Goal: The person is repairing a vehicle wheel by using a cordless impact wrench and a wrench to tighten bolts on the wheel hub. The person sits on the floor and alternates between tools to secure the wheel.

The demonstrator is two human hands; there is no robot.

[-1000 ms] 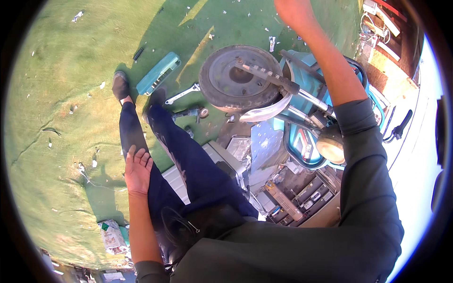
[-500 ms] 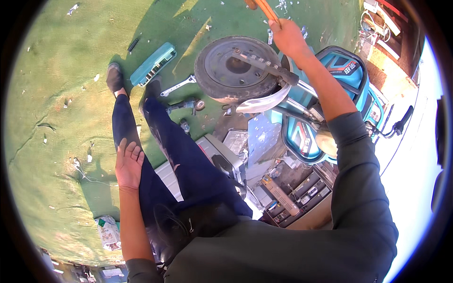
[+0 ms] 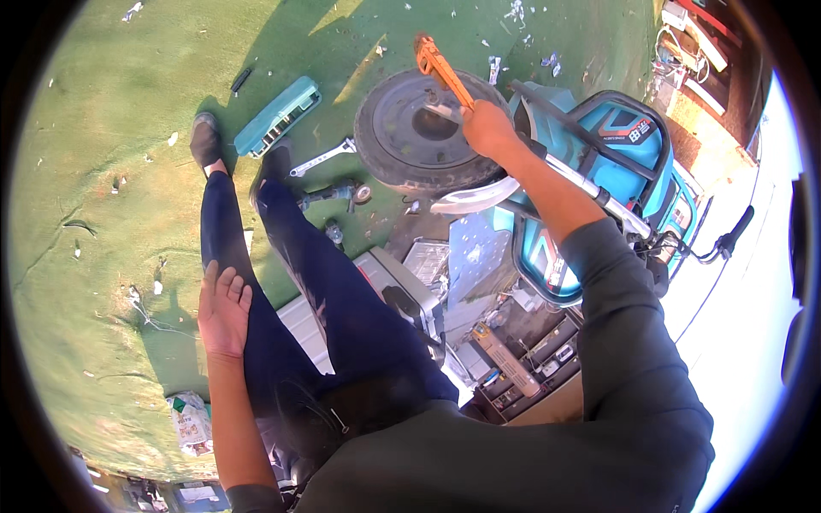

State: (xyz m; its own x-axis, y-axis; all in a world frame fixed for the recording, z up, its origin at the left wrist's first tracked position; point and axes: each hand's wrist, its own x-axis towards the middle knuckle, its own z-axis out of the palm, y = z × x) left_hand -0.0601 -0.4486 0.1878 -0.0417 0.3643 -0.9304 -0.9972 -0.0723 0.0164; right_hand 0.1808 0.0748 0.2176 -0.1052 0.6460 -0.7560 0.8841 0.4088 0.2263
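My right hand [image 3: 490, 130] is closed around the handle of an orange pipe wrench [image 3: 445, 70]. The wrench is held over the wheel [image 3: 402, 154], its head reaching past the rim's far edge. This wheel has a dark tyre and a dark disc with a round hub opening. Close beside it are a silver fender [image 3: 475, 198] and the fork tube [image 3: 599, 192] of a teal vehicle [image 3: 617, 128], partly hidden by my right arm. My left hand [image 3: 224, 309] holds nothing, its palm turned up and fingers apart, beside my leg.
On the green floor lie an open teal socket case [image 3: 278, 115], a silver wrench [image 3: 323, 157] and an angle grinder [image 3: 338, 192]. A toolbox with compartments [image 3: 547, 359] stands right of my legs. A white bag [image 3: 191, 422] lies lower left; wood scraps [image 3: 697, 60] are upper right.
My right hand has brought the wrench down and left, from beyond the wheel to over it. My left hand has shifted slightly left and stays open.
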